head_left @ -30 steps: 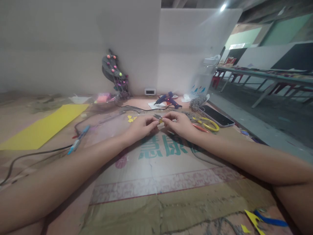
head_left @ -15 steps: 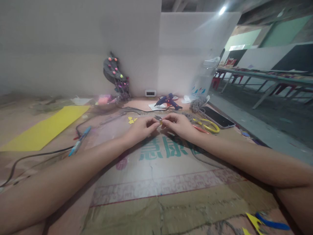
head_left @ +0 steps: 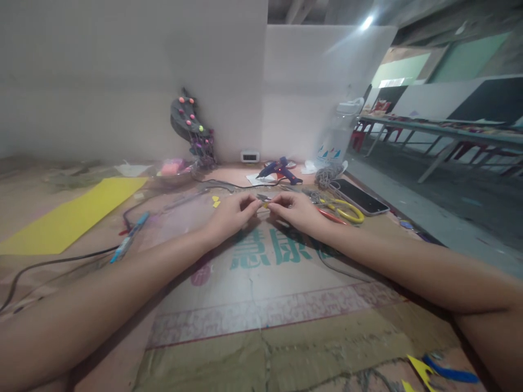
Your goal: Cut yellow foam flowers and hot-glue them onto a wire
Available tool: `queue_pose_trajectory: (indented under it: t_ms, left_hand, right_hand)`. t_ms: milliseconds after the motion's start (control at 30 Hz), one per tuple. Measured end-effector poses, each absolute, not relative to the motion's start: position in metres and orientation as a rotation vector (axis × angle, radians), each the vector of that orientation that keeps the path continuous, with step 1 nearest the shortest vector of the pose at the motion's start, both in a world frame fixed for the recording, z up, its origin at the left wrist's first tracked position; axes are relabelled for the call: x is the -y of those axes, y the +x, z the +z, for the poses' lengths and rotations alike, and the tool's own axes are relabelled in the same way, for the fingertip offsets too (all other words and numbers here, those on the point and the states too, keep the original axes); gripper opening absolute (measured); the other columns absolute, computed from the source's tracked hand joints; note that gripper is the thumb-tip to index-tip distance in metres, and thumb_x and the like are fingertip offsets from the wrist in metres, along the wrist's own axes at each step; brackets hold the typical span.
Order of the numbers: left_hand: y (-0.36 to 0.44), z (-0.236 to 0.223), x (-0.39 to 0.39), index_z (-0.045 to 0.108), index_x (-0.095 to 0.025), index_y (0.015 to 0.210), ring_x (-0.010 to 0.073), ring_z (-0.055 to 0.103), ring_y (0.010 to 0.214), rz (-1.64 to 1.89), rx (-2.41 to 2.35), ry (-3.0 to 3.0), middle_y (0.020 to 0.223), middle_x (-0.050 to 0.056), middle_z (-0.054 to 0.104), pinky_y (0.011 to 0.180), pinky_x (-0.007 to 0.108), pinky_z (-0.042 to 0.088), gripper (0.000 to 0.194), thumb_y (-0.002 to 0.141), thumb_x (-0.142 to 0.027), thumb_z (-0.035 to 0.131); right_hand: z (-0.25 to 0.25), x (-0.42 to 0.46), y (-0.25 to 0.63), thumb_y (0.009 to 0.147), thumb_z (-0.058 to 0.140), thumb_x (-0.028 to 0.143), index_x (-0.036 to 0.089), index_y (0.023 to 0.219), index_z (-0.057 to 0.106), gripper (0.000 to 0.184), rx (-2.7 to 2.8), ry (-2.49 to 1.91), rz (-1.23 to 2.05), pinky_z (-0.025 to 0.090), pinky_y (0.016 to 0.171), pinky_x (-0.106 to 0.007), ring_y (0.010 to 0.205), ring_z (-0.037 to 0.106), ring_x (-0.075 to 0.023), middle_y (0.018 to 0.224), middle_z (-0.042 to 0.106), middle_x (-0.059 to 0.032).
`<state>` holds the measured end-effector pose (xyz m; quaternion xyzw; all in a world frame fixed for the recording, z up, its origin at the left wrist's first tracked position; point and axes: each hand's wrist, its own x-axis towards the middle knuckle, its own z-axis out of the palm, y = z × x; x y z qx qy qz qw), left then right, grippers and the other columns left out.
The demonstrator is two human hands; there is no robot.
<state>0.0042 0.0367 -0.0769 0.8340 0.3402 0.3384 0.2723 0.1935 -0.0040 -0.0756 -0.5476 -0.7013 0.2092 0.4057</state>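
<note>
Both hands meet over the middle of the cardboard sheet point(head_left: 229, 321), fingertips almost touching. A small yellow piece point(head_left: 265, 205) is pinched between them; its exact shape is too small to make out. My left hand point(head_left: 235, 214) is closed, thumb against forefinger, at the piece's left side. My right hand point(head_left: 295, 209) is closed in a pinch on its right side. A few more small yellow cut pieces point(head_left: 216, 201) lie just left of my left hand. Behind the fingertips shows the metal tip of a tool point(head_left: 262, 197).
A blue glue gun point(head_left: 279, 170) stands behind the hands, its cord trailing left. Yellow-handled scissors point(head_left: 347, 210), grey yarn point(head_left: 327, 175) and a phone point(head_left: 359, 196) lie right. Left are a yellow sheet point(head_left: 77, 215) and a blue pen point(head_left: 129, 238). A clear bottle point(head_left: 341, 130) stands back right.
The view has shifted slightly. The hands stay together around the small yellow piece, with the fingers slightly repositioned.
</note>
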Motion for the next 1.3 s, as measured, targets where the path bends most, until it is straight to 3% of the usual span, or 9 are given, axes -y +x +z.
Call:
queue_pose_trajectory:
  t_ms: [467,633,800,1300]
  left_hand:
    - [0.0046,-0.0771,-0.0362,0.062,-0.016,0.086,0.0127,0.057,0.056,0.758,-0.865,2.151,0.066,0.000,0.064,0.051,0.021,0.040,0.028,0.090,-0.043,0.052]
    - [0.0045,-0.0770,-0.0350,0.060,-0.017,0.083,0.0114,0.054,0.052,0.783,-0.885,2.158,0.064,-0.001,0.062,0.052,0.021,0.040,0.028,0.091,-0.042,0.050]
    - [0.0046,-0.0759,-0.0345,0.063,-0.016,0.084,0.0130,0.058,0.060,0.790,-0.878,2.239,0.069,0.001,0.065,0.056,0.022,0.042,0.028,0.092,-0.039,0.050]
    - [0.0055,-0.0776,-0.0345,0.067,-0.017,0.084,0.0141,0.058,0.067,0.829,-0.843,2.386,0.076,0.001,0.069,0.062,0.024,0.041,0.023,0.091,-0.031,0.050]
  right_hand:
    - [-0.0763,0.0045,0.1944,0.084,0.061,0.032,0.015,0.079,0.067,0.019,1.804,-1.306,0.562,0.045,0.057,-0.022,0.061,0.061,-0.0123,0.072,0.071,-0.0026]
    - [-0.0780,0.0022,0.1958,0.090,0.052,0.039,0.015,0.078,0.066,0.030,1.813,-1.279,0.636,0.045,0.054,-0.023,0.059,0.061,-0.0123,0.072,0.071,-0.0028]
    - [-0.0798,0.0010,0.1955,0.085,0.060,0.033,0.016,0.090,0.065,0.019,1.743,-1.242,0.663,0.049,0.059,-0.024,0.064,0.065,-0.0138,0.074,0.070,-0.0019]
    - [-0.0779,0.0028,0.1956,0.084,0.059,0.034,0.016,0.083,0.063,0.018,1.752,-1.255,0.639,0.046,0.058,-0.024,0.061,0.061,-0.0131,0.069,0.067,-0.0004]
